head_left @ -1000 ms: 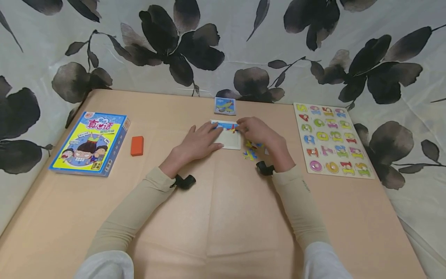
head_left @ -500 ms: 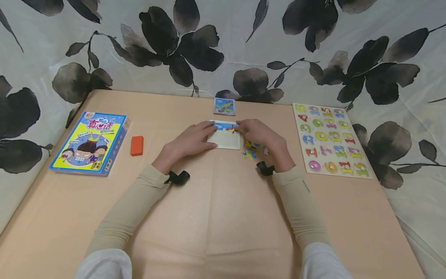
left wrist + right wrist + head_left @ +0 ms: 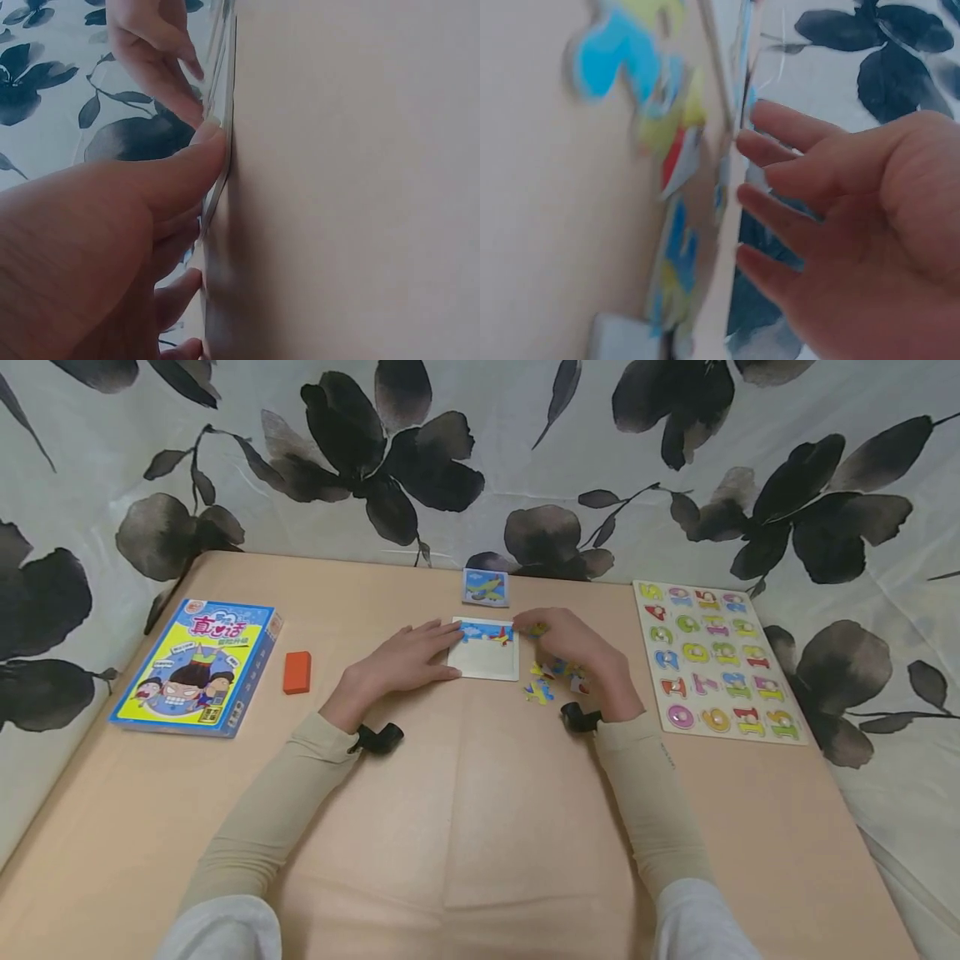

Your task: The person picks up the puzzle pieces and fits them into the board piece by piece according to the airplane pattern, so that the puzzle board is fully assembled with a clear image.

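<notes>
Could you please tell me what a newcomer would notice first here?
Probably the bright yellow and blue box at the left of the table. Next, the left hand and right hand, at opposite sides of the white puzzle tray towards the far edge. Behind, large dark flowers spread across a pale cloth.

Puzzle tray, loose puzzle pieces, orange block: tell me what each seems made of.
Puzzle tray: perhaps plastic or coated board, smooth-looking; its bare part is evenly pale.
Loose puzzle pieces: likely printed card or thin board; flat, colourful, cut outlines; finish unclear in the blur.
Orange block: plastic or painted wood, apparently matte; no clear highlight.
</notes>
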The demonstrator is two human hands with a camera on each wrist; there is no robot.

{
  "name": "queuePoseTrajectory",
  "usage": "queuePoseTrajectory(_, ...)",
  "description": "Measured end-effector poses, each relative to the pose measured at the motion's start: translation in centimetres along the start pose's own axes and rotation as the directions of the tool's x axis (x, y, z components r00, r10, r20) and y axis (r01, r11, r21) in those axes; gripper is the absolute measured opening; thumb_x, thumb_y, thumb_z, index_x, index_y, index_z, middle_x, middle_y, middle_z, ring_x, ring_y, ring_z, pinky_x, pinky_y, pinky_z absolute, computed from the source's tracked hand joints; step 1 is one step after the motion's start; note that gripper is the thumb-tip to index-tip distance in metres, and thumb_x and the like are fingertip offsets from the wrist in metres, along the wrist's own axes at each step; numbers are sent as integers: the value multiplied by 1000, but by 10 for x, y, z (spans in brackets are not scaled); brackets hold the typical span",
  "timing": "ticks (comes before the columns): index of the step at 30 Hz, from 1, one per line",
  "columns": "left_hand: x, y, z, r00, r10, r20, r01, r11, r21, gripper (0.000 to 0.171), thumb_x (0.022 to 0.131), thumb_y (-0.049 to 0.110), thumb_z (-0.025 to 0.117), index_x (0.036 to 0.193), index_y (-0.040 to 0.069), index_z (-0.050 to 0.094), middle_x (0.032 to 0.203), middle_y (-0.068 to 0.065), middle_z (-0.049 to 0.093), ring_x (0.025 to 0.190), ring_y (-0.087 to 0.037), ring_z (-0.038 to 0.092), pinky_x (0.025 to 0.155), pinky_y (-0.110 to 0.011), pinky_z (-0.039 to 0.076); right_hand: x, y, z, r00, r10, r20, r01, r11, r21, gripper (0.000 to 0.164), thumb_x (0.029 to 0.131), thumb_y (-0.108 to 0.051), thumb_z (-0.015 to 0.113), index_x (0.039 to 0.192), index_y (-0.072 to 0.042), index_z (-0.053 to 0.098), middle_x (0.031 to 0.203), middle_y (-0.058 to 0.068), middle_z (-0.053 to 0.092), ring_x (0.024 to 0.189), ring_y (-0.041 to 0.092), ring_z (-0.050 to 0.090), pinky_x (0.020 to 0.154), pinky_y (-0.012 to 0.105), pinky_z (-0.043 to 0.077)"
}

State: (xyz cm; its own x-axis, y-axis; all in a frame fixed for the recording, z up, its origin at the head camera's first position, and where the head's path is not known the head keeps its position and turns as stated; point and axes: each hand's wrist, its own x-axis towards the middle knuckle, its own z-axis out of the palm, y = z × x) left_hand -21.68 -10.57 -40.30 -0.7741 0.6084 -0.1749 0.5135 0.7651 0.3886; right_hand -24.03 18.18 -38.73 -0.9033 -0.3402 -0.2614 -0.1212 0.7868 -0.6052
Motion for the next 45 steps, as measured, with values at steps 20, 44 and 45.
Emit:
queuePoseTrajectory(20, 1, -2, 2, 1000, -17, 3, 17, 1000, -15, 75, 97, 54, 55, 158, 22, 28, 167, 5, 20, 157, -25, 12, 124, -57, 12, -1, 25, -18, 992, -21, -128, 27, 999, 47, 43, 90, -1, 55, 132, -5, 62, 135, 15, 61, 124, 30, 56, 108, 48, 44)
queuePoseTrajectory(44, -1, -1, 1, 1000, -3, -15, 3, 1000, -17, 74, 97, 51, 57, 158, 19, 29, 167, 1, 22, 156, -29, 15, 123, -60, 14, -24, 25, -23, 993, 20, -117, -17, 1000, 26, 34, 93, -6, 60, 127, -5, 65, 118, 15, 64, 105, 29, 56, 96, 43, 48)
queuePoseTrajectory(45, -1, -1, 1, 1000, -4, -17, 3, 1000, -17, 74, 97, 51, 57, 158, 19, 29, 167, 1, 22, 156, -29, 15, 123, -59, 14, -25, 26, -23, 993, 22, -116, -19, 1000, 25, 34, 93, -6, 60, 126, -5, 65, 118, 15, 64, 105, 29, 56, 95, 43, 48)
